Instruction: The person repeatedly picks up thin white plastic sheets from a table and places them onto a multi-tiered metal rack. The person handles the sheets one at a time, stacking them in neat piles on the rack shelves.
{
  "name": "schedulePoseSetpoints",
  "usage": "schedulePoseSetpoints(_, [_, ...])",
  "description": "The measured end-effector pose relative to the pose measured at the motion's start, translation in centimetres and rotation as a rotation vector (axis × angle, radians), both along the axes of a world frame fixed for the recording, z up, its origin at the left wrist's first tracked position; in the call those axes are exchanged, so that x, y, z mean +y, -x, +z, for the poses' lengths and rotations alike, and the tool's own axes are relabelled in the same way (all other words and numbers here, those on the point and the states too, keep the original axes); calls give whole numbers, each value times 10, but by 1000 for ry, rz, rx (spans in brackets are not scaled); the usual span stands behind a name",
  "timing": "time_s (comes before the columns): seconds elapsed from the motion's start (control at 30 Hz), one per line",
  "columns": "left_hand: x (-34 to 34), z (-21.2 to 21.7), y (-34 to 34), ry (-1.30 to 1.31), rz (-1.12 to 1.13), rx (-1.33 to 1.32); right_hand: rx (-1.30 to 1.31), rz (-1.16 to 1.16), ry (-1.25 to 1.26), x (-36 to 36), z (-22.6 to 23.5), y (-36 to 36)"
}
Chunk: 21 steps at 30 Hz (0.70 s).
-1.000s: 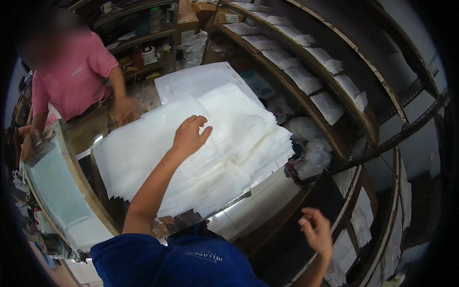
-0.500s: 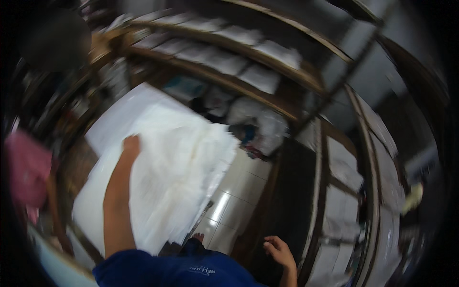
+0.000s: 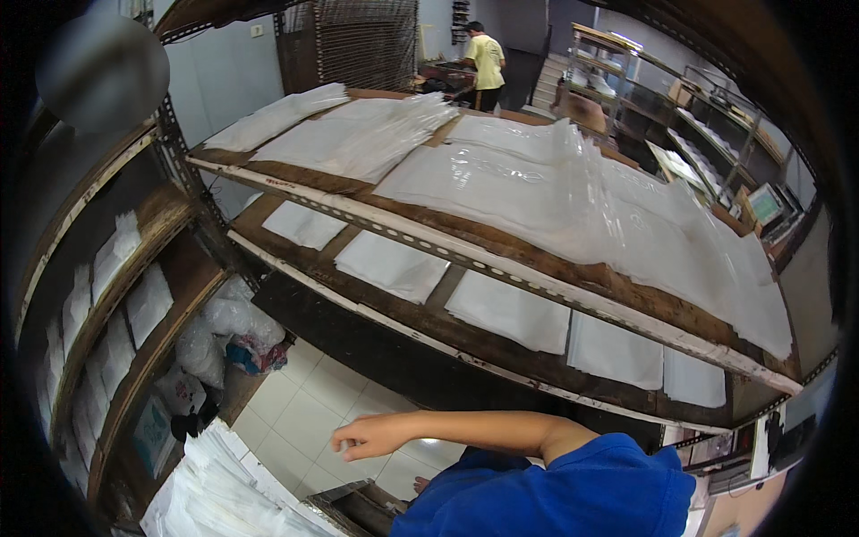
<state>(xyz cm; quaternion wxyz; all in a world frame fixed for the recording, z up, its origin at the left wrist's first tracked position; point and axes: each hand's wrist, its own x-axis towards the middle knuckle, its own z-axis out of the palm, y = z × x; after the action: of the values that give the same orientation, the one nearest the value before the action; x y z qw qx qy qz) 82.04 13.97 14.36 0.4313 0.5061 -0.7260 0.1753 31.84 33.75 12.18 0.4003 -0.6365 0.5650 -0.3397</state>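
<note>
My right hand (image 3: 371, 437) hangs over the tiled floor, its arm stretched across from the right. Its fingers are loosely bent with a gap between them, and I see nothing in them. Nearest to it is a thick stack of white, translucent plastic sheets or bags (image 3: 224, 492) at the lower left, apart from the hand. My left hand is out of view.
A metal-framed shelf (image 3: 501, 262) crosses ahead, holding stacks of clear plastic bags (image 3: 510, 179) and white stacks (image 3: 510, 309) below. More shelves (image 3: 170, 219) stand at the left. Bulging plastic bags (image 3: 237, 313) lie under them. A person in yellow (image 3: 486, 61) stands far back.
My view has swung right, from the white stack to the long shelf. The stack now sits at the lower left. My left hand, earlier on the stack, has gone out of view.
</note>
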Motion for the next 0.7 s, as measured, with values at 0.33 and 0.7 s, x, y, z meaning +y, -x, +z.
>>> schedulePoseSetpoints(0.33, [118, 66, 217, -93, -773, 78, -596, 19, 225, -11, 111, -53])
schedulePoseSetpoints(0.7, [191, 84, 337, 84, -1506, 86, 96, -407, 413, 104, 175, 22])
